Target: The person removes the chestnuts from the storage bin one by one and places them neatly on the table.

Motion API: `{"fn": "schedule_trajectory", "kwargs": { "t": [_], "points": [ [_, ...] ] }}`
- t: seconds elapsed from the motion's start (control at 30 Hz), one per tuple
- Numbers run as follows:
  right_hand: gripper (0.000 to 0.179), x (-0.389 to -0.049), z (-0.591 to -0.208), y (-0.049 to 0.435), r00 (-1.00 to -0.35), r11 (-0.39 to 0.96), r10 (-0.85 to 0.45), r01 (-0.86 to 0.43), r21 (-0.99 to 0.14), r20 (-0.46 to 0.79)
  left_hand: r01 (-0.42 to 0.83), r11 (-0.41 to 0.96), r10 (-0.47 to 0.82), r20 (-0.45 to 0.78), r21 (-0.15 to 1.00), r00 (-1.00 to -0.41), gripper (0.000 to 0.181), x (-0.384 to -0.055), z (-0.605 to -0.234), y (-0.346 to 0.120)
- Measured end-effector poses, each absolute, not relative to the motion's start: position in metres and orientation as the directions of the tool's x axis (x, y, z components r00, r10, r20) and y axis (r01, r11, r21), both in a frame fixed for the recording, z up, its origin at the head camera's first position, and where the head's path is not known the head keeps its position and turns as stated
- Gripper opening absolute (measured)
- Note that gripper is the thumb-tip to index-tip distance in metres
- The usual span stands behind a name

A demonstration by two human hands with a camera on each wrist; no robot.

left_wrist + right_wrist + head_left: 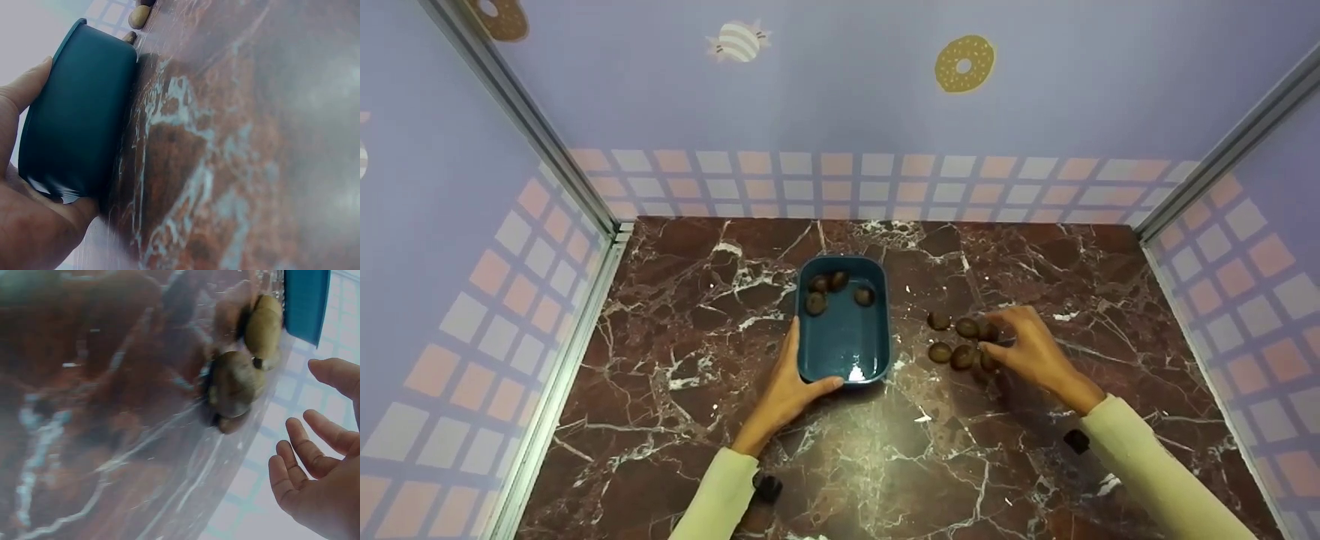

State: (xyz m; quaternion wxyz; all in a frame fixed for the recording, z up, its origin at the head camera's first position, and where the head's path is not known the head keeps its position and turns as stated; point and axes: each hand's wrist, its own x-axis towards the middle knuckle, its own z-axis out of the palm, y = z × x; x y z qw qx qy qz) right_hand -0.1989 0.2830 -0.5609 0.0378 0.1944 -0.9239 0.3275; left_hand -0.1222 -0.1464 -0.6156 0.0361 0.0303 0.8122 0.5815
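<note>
Right grip [1027, 349], bare hand: thumb and fingers spread apart, holding nothing, at the right edge of the brown rounded pieces [963, 358], six or so, clustered on the dark red, white-veined, marble-look counter [697, 420]. Handling, estimated: light, fairly firm, inclined to roll; best pinched singly across the sides. Material: cannot be told.

Left grip [787, 386], bare hand: set round the near-left corner of the teal, round-cornered rectangular dish [844, 337], left of the cluster. Handling, estimated: stiff, smooth-walled; steadied well there. Contents: four similar pieces, toward the far end.
</note>
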Motion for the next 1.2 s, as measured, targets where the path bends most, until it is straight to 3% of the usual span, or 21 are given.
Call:
{"fn": "schedule_trajectory", "kwargs": {
  "t": [0.67,0.93,1.2],
  "points": [
    [0.044,-0.228,-0.536,0.221,-0.846,0.647,-0.461,-0.526,-0.551,0.266,0.016,0.334,0.083,-0.012,0.942,-0.997,0.134,-0.122,-0.614,-0.146],
    [0.046,-0.233,-0.534,0.200,-0.838,0.637,-0.498,-0.528,-0.561,0.222,0.012,0.333,0.079,-0.015,0.943,-0.997,0.134,-0.122,-0.614,-0.144],
    [0.047,-0.236,-0.533,0.175,-0.782,0.606,-0.584,-0.600,-0.522,0.219,-0.014,0.312,0.090,-0.044,0.950,-0.995,0.132,-0.123,-0.614,-0.144]
  ]
}}
